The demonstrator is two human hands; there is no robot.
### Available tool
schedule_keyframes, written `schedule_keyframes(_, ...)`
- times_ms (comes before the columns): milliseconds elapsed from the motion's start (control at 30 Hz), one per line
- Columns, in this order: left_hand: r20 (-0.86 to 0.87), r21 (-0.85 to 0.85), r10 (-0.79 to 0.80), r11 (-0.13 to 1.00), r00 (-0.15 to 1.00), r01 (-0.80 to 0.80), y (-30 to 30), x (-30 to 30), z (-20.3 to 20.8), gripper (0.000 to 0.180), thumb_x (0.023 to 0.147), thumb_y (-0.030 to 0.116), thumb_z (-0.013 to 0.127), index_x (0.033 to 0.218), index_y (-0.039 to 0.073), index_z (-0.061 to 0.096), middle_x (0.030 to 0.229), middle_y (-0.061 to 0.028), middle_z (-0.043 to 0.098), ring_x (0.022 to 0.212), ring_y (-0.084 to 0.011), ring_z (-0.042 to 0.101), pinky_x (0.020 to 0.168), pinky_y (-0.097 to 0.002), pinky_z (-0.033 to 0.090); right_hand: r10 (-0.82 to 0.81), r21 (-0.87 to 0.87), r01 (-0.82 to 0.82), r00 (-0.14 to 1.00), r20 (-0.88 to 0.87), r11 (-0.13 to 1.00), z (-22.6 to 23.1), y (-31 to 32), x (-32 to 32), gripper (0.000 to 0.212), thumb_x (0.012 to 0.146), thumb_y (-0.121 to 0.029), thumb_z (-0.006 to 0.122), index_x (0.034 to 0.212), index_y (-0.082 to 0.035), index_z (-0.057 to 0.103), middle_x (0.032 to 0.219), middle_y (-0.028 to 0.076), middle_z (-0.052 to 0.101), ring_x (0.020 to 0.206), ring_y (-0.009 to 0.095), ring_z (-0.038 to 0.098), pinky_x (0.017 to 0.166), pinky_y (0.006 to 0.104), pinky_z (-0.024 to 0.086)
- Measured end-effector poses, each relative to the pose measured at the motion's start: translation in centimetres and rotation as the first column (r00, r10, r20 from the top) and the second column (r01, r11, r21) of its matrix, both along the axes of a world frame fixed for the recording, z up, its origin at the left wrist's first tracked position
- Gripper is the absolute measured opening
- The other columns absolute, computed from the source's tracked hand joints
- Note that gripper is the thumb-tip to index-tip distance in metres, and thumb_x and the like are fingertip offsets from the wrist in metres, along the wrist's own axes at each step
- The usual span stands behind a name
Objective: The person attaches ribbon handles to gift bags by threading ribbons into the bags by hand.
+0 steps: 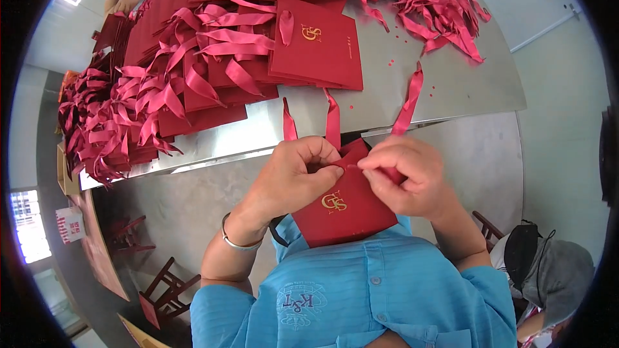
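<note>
A dark red paper gift bag point(348, 209) with a gold emblem rests against my body, tilted toward me. Its top edge is pinched between the thumb and fingers of my left hand point(290, 174). Two ends of pink ribbon point(333, 119) stick up beyond that hand. Close to the same edge, my right hand point(409, 174) is closed on a pink ribbon point(409, 100), whose tail runs up onto the table. The fingertips of my right hand meet at the bag's upper edge; the ribbon's tip between them is too small to make out.
Stacked red gift bags with ribbon handles point(316, 45) cover the left and middle of the metal table point(480, 93). A heap of loose pink ribbons point(438, 6) lies at the far right. Another person's arm point(132, 0) shows at far left. A wooden chair point(169, 290) stands at lower left.
</note>
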State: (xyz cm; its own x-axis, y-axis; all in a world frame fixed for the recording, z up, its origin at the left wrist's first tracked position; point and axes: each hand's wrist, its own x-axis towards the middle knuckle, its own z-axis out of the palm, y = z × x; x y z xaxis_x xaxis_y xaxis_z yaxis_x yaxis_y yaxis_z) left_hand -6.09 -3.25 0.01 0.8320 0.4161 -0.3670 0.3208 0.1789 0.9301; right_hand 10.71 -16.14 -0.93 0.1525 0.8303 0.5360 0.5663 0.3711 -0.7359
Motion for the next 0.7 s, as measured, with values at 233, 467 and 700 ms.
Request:
schedule_keyframes(233, 0.0, 0.088, 0.031, 0.996, 1.0, -0.031, 0.1, 0.1, -0.6, 0.005, 0.084, 0.002, 0.066, 0.083, 0.001, 0.06, 0.074, 0.0058, 0.057, 0.065, 0.0007, 0.047, 0.053, -0.0183, 0.037, -0.08, 0.121, 0.058, 0.979, 0.186, 0.991, -0.7, -0.1, -1.1, 0.02, 0.064, 0.008, 0.069, 0.079, -0.004, 0.065, 0.069, 0.005, 0.062, 0.045, 0.013, 0.051, 0.041, 0.0255, 0.039)
schedule_keyframes(467, 0.039, 0.032, 0.008, 0.999, 0.999, -0.009, 0.2, -0.3, -0.4, 0.006, 0.089, 0.0, 0.06, 0.092, -0.002, 0.064, 0.079, 0.0044, 0.061, 0.071, -0.0002, 0.052, 0.06, -0.0169, 0.042, -0.104, 0.148, 0.079, 0.98, 0.171, 0.986, -0.9, 0.1, -1.2, 0.021, 0.063, 0.008, 0.068, 0.08, -0.004, 0.064, 0.068, 0.006, 0.062, 0.046, 0.014, 0.054, 0.042, 0.0254, 0.04)
schedule_keyframes(700, 0.055, 0.06, 0.001, 0.998, 0.999, -0.004, 0.0, -0.5, -0.6, 0.007, 0.089, 0.001, 0.06, 0.092, -0.002, 0.066, 0.078, 0.0045, 0.061, 0.07, 0.0001, 0.052, 0.059, -0.0163, 0.041, -0.11, 0.123, 0.086, 0.973, 0.202, 0.989, -1.0, 0.0, -1.4, 0.021, 0.062, 0.008, 0.067, 0.08, -0.003, 0.063, 0.069, 0.005, 0.063, 0.047, 0.014, 0.055, 0.042, 0.0259, 0.042)
